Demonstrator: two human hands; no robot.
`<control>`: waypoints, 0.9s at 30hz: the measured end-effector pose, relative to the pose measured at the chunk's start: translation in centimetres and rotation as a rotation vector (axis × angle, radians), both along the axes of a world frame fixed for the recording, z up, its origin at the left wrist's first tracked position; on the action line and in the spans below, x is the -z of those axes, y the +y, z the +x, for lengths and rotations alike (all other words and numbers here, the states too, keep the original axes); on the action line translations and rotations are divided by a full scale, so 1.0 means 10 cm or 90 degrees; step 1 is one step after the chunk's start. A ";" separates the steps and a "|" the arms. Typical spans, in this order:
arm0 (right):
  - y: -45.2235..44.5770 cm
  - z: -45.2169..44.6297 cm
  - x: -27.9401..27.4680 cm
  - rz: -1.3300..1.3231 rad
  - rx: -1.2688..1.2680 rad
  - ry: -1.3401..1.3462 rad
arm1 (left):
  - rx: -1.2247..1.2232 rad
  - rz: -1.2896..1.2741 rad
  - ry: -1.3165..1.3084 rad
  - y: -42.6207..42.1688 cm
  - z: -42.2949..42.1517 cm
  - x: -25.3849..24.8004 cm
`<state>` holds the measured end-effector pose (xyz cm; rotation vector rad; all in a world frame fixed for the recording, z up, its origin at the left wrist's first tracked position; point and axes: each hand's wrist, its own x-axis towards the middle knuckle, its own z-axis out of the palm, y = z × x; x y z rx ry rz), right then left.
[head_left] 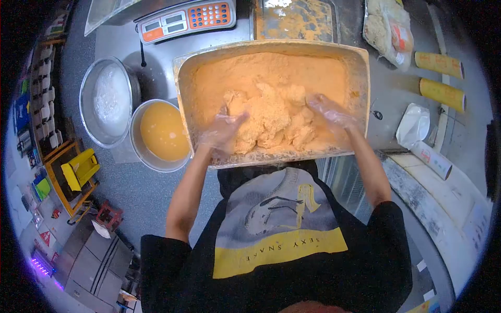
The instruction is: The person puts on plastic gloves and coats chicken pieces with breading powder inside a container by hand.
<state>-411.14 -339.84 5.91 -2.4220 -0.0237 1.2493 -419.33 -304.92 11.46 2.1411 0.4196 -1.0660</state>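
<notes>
A large rectangular tub [360, 68] holds orange breading powder [209, 78], with a heap of coated chunks [269, 115] in its middle; what is under the coating cannot be made out. My left hand [224, 130], in a thin clear glove, is at the left side of the heap, its fingers apart and touching the coated chunks. On the opposite side my right hand [331, 110], also gloved, rests against the heap with spread fingers, some tips dusted or hidden by powder. Neither hand is wrapped round a single piece.
Left of the tub stand a metal bowl [162, 130] of yellow-orange liquid and a steel basin [86, 99] with whitish contents. Behind are a digital scale [185, 22] and a powder-smeared tray [297, 21]. At right lie a plastic bag [389, 31] and yellow rolls [442, 95].
</notes>
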 end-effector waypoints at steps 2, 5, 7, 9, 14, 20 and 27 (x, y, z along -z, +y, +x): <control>0.02 -0.10 0.16 0.206 -0.041 0.040 | -0.102 -0.100 -0.026 0.03 -0.14 0.45; 0.32 -0.14 0.14 0.214 -0.080 0.083 | -0.372 -0.377 0.107 -0.10 -0.14 0.43; 0.60 -0.09 -0.01 0.275 -0.031 0.152 | -0.537 -0.554 0.266 -0.18 -0.09 0.42; 0.67 -0.06 0.03 0.333 0.019 0.219 | -0.535 -0.592 0.383 -0.21 -0.08 0.65; 0.87 0.17 -0.05 0.488 0.145 0.251 | -0.448 -0.583 0.077 -0.23 0.08 0.74; 0.40 0.22 0.01 0.504 0.090 -0.095 | -0.025 -0.177 -0.177 -0.03 0.41 0.24; 0.53 0.60 -0.13 0.140 0.262 -0.269 | -0.427 -0.247 -0.288 0.12 0.46 0.89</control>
